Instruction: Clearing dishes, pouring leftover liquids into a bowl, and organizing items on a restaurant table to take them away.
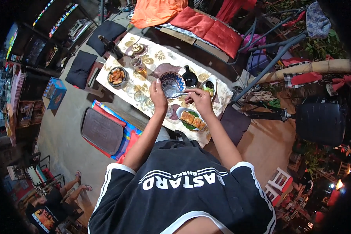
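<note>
My left hand (158,95) grips the near left rim of a blue patterned bowl (172,80) above the patterned tablecloth (160,54). My right hand (200,100) pinches the handle of a silver spoon (180,94) whose end is in the bowl. Beside the bowl stands a black pot (190,78), with a small white dish (209,84) holding dark sauce and greens to its right. A white plate of fried food on leaves (192,120) lies below my right hand. Left of the bowl are clear glasses (139,96), a bottle (115,48) and a dish of food (117,76).
A tray (101,130) lies on a colourful seat at lower left. Dark cushions (80,68), a red-cushioned bench (206,33), metal poles (279,54) and a black chair (319,123) surround the table. Another person (46,214) is at lower left.
</note>
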A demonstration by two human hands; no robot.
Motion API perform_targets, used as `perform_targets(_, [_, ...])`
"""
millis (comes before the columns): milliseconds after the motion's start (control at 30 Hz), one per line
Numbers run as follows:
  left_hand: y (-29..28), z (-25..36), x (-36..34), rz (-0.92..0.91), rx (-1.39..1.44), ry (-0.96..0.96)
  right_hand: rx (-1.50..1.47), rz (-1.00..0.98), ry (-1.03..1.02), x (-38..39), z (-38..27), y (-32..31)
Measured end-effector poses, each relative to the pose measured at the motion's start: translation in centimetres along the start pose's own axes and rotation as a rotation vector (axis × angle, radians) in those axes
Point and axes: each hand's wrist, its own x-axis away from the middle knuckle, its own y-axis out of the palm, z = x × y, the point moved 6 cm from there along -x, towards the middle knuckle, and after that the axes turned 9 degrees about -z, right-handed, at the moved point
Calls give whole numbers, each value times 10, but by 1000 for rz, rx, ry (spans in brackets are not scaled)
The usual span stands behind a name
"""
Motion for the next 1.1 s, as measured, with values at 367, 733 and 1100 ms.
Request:
perform_targets(367, [-19,-4,-19,-95,218,-29,-72,-29,85,-33,2,13])
perform_targets(733, [-70,-51,5,85,124,-46,-27,-128,68,-44,-2,3])
perform_targets(1100, [-151,-124,65,402,356,-85,-22,-178,145,-66,107,0])
